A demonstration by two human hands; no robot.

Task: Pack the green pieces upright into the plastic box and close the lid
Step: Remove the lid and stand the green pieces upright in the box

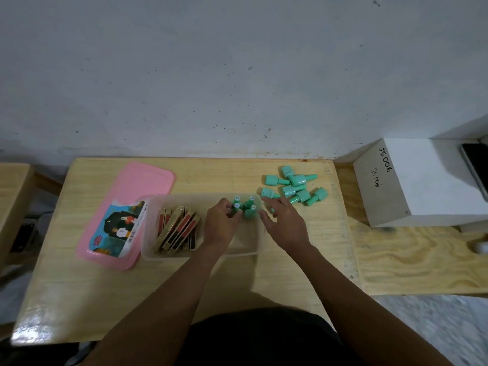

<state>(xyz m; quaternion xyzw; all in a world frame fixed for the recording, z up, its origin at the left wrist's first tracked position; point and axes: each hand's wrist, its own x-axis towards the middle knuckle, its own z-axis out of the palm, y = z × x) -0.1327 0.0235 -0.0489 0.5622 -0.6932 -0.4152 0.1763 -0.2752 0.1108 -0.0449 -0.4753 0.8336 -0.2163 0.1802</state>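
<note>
A clear plastic box (149,233) stands mid-table. Several green bottles (249,207) stand upright in its far right corner. My left hand (220,223) is inside the box, fingers closed on one upright green bottle (235,207). My right hand (284,220) hovers over the box's right rim, fingers spread, holding nothing that I can see. A loose pile of green bottles (294,187) lies on its side on the table just beyond my right hand. The pink lid (142,180) lies flat to the left of the box.
Several gold and red flat cases (179,228) lean in the box's left half. A white box (412,186) marked JS006 stands at the right, past the table's edge. A wall runs along the table's back edge.
</note>
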